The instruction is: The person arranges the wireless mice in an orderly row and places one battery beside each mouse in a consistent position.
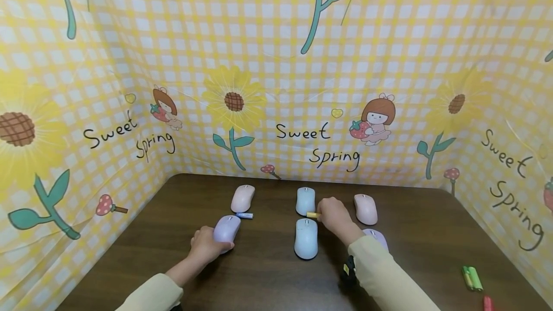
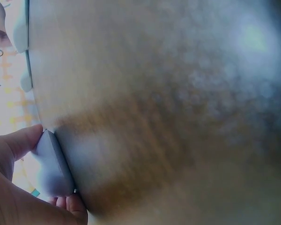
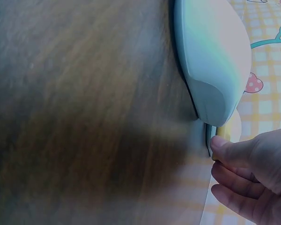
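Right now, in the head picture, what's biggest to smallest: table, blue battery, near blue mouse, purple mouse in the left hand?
1. Table
2. Near blue mouse, held purple mouse: look much alike; the left hand covers part of the purple one, so unsure.
3. Blue battery

Left grip (image 1: 204,245) clasps; right grip (image 1: 335,215) pinches farther forward.

Lilac mouse (image 1: 226,229): smooth plastic, rather matt.
Blue mice (image 1: 306,244): also smooth plastic, with a soft shine.
Yellow battery (image 1: 312,215): too small to tell its finish.
Table (image 1: 259,282): wood-grained, slightly glossy.
Backdrop (image 1: 259,37): thin printed sheet, creased.
Sleeves (image 1: 389,272): matt cloth.
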### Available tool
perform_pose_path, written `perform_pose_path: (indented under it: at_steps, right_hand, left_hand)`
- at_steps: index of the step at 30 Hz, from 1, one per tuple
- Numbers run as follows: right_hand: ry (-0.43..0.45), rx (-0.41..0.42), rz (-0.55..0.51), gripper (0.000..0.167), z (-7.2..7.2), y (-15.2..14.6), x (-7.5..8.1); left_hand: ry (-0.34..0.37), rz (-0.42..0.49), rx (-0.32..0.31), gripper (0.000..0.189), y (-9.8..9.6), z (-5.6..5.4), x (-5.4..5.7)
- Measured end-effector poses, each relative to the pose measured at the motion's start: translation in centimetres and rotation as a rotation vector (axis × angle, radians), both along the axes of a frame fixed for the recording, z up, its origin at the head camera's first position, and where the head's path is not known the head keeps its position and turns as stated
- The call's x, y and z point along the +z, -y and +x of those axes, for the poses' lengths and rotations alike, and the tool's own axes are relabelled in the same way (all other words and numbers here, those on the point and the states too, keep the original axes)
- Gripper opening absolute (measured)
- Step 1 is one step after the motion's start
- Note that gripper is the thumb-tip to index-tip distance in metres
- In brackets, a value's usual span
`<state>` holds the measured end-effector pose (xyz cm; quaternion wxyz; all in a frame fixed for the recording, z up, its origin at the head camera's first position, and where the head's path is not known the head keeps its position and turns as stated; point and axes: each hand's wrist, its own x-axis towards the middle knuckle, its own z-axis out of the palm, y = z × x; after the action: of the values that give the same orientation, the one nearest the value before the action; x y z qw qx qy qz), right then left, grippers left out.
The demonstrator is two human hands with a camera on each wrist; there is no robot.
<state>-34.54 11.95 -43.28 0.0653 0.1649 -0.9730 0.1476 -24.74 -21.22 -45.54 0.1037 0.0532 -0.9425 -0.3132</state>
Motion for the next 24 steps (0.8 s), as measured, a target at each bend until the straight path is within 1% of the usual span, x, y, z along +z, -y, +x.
perform_pose_path:
  at_steps: [7, 15, 24]
  right_hand:
    - [0.014, 0.01, 0.014, 0.009, -0.1, -0.03, -0.23]
    - [0.048, 0.015, 0.006, 0.012, -0.15, -0.05, -0.52]
    - [0.035, 0.028, 0.007, 0.013, -0.46, -0.15, -0.83]
  left_hand:
    - [0.008, 0.0, -0.001, 0.059, -0.02, 0.0, 0.0]
    - [0.011, 0.004, 0.003, 0.059, -0.04, 0.03, 0.06]
    - [0.013, 0.01, 0.004, 0.061, -0.05, 0.01, 0.15]
